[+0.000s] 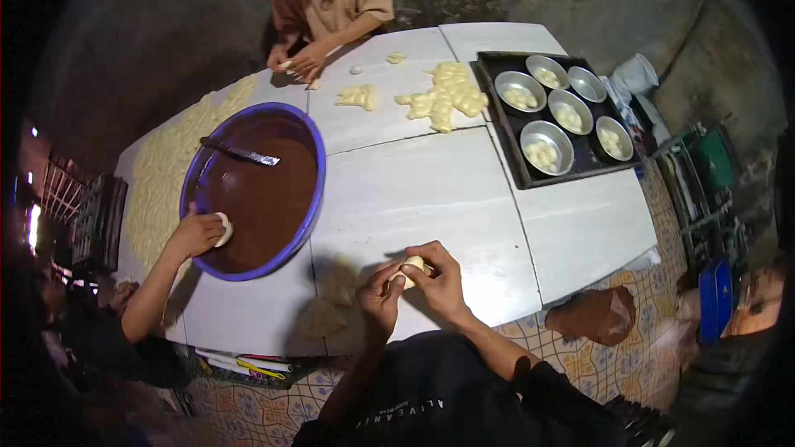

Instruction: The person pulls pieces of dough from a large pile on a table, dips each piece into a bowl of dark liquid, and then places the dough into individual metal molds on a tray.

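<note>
Over the near edge of the white table, my left hand [382, 298] and my right hand [437, 281] meet around a small piece of pale dough [414, 269]. Fingers and thumbs of both pinch it, so part of it is hidden. Beside my left hand, in shadow, lie flattened dough pieces [323, 314]. To the left stands a blue-purple basin [308, 236] with brown filling [269, 190] inside and a dark-handled spatula [248, 155] across it.
A co-worker's hand [199, 234] holds dough at the basin's rim. Another person [331, 8] works dough across the table. Dough pieces cover the far left and middle [447, 95]. At right, a black tray [517, 174] carries several round tins with dough balls.
</note>
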### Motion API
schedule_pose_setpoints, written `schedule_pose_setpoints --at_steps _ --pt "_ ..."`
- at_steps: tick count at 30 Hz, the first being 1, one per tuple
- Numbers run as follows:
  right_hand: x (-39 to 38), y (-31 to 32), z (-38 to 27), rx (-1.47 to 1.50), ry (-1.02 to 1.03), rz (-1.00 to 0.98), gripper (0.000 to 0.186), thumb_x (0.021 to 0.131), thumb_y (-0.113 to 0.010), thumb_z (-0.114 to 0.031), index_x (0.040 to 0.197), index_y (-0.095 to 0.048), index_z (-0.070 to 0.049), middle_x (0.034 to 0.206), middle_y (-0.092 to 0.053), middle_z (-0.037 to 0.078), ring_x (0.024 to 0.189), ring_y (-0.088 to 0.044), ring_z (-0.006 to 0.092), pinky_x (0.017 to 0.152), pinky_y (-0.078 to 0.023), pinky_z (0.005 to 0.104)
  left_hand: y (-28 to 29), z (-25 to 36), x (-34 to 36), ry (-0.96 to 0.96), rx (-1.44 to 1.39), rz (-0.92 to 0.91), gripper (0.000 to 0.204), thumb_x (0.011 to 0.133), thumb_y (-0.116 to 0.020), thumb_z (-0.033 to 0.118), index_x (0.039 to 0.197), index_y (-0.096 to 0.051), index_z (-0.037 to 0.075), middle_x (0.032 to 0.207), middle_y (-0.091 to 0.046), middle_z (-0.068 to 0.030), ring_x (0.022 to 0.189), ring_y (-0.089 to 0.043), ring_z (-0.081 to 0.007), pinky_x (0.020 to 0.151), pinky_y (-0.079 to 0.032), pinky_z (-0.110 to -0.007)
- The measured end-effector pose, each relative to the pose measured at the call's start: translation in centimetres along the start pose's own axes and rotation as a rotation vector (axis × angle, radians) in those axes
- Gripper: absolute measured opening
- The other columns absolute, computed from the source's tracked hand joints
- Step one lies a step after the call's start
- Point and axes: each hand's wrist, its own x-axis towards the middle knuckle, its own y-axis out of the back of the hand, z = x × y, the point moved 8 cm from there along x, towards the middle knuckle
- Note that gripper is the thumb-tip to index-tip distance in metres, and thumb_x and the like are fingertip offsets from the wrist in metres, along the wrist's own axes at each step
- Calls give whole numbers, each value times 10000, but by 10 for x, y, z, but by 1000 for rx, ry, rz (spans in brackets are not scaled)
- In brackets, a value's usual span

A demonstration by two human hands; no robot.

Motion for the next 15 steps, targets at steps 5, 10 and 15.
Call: schedule_pose_setpoints --at_steps 5,10,15 --pt "24 -22 -20 -159 228 -152 356 971 -501 -312 1090 -663 -19 1026 -494 106 1017 -474 211 856 -414 341 12 14 -2 177 128 158 86 879 -619 -24 950 -661 -49 916 -659 -74 807 -598 -98 726 -490 -241" --pt "6 -65 -15 -31 320 -501 403 772 -692 -139 1169 -647 -91 1256 -457 91 1248 -358 273 1054 -340 409 10 -39 -10 528 -1141 44 255 889 -567 125 1119 -564 16 1091 -611 -92 976 -606 -193 829 -521 -329" --pt "18 -62 18 462 -159 -618 1121 722 -745 -597 1497 -147 -50 1323 -403 103 1157 -490 211 986 -406 346 -1 16 21 591 -1234 -292 1179 660 -559 806 1422 -291 -52 1424 -362 -203 1295 -394 -323 1080 -338 -449"
